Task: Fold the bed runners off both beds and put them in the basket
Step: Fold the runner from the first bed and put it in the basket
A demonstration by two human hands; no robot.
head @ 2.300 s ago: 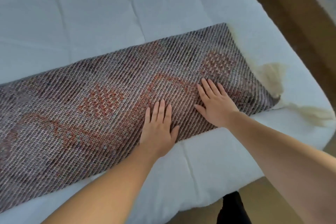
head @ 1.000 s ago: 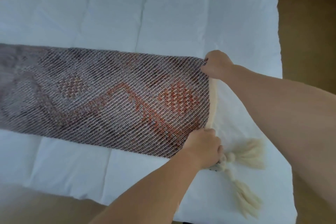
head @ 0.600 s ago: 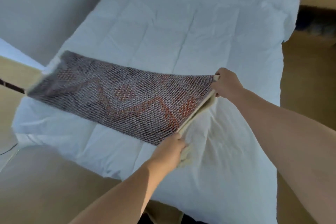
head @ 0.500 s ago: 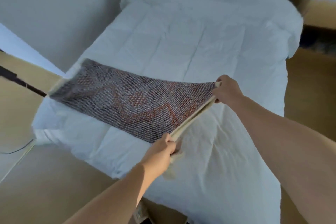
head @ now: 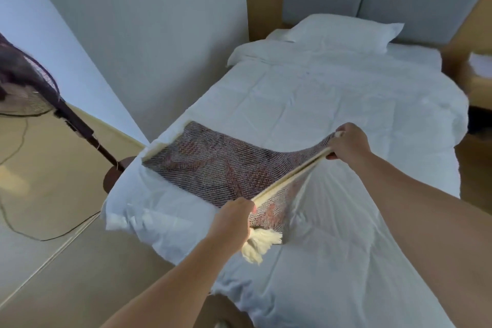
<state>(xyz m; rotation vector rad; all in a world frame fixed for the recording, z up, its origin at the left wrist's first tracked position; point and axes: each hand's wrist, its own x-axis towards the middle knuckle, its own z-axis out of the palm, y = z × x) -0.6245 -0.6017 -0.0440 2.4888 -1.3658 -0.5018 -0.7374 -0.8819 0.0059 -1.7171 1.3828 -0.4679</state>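
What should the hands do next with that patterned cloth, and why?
Probably carry the raised end across and lay it over the other end, halving the bed runner. The left hand and right hand each pinch a corner of the raised end, while the other end lies flat on the bed at its far edge; the tassel dangles free.

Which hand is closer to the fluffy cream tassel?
Left. The left hand grips the woven brown-and-orange bed runner just above the fluffy cream tassel; the right hand holds the runner's other corner, farther up the white bed.
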